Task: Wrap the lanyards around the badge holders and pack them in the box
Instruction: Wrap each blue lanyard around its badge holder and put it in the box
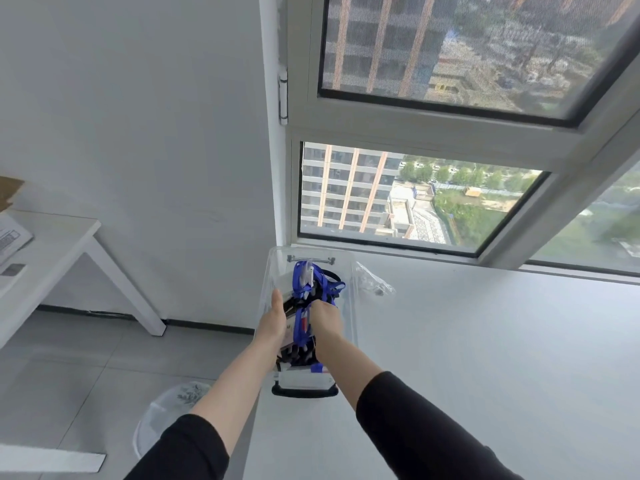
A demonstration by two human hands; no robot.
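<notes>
A clear plastic box (348, 327) with a dark handle at its near end stands on the white table by the window. Inside lie several badge holders wound with blue and black lanyards (313, 285). Both my hands reach into the box. My left hand (275, 320) lies along the left side of the pile with its fingers fairly straight. My right hand (323, 318) is down among the bundles, its fingers hidden behind blue lanyard, so its grip cannot be made out.
A crumpled clear plastic bag (374, 282) lies right of the box. The white table (485, 358) stretches to the right under the window. A bin (166, 417) with a clear liner stands on the floor at left, and another white table (52, 251) stands further left.
</notes>
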